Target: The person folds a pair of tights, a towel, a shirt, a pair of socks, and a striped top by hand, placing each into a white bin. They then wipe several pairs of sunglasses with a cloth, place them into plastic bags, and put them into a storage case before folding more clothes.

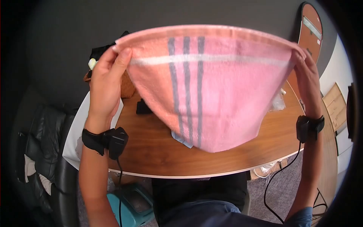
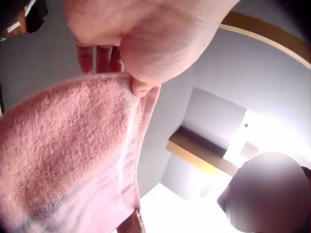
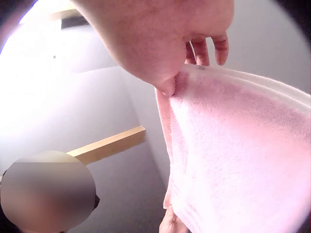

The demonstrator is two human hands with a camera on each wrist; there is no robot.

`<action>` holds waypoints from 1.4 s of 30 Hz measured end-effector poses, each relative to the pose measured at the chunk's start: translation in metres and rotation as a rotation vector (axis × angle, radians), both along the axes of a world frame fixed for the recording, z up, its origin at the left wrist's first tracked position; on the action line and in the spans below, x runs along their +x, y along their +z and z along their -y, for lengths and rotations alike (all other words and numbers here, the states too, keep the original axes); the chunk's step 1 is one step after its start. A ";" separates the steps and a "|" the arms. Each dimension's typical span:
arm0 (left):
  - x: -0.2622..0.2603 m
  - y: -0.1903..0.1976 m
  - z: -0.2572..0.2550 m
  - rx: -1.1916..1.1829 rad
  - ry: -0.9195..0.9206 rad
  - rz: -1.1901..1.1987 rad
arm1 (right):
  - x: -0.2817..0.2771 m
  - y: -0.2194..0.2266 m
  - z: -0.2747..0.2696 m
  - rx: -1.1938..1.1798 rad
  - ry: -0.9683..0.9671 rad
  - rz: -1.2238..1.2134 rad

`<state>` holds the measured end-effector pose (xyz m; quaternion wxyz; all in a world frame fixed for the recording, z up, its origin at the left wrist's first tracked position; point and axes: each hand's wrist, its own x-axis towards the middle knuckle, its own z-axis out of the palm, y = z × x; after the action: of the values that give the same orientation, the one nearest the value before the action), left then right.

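A pink and orange towel (image 1: 234,90) with three grey stripes and a white band hangs raised above the desk, its top edge stretched between both hands. The left hand (image 1: 107,81) pinches its upper left corner between thumb and fingers. At the upper right corner the right hand (image 1: 308,81) grips the cloth. In the left wrist view the left thumb presses on the towel (image 2: 73,141) near its edge. The right wrist view shows the right hand (image 3: 165,34) pinching the towel (image 3: 243,141) the same way. Part of a light blue item (image 1: 182,140) shows under the towel.
The wooden desk (image 1: 151,157) lies below, with a black object (image 1: 143,107) and a clear plastic bag (image 1: 278,103) on it. A teal container (image 1: 130,206) stands on the floor, beside a black leather seat (image 1: 53,125) at left. Cables run down from both wrist cameras.
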<state>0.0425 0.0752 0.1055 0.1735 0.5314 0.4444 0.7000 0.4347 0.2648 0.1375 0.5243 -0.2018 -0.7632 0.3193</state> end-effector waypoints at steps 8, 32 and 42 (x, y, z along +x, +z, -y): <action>0.024 -0.030 0.067 0.144 -0.165 -0.016 | 0.126 -0.039 0.036 -0.090 0.021 -0.073; 0.041 -0.212 -0.007 -0.640 0.097 -0.621 | 0.038 -0.228 -0.003 -0.316 -0.242 0.764; 0.037 -0.197 -0.016 -0.823 -0.105 -0.560 | 0.048 -0.228 -0.026 -0.334 0.105 0.752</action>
<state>0.0797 0.0915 -0.0911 0.2778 0.6083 0.6858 0.2873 0.4830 0.2907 -0.0905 0.1519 -0.3476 -0.8485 0.3690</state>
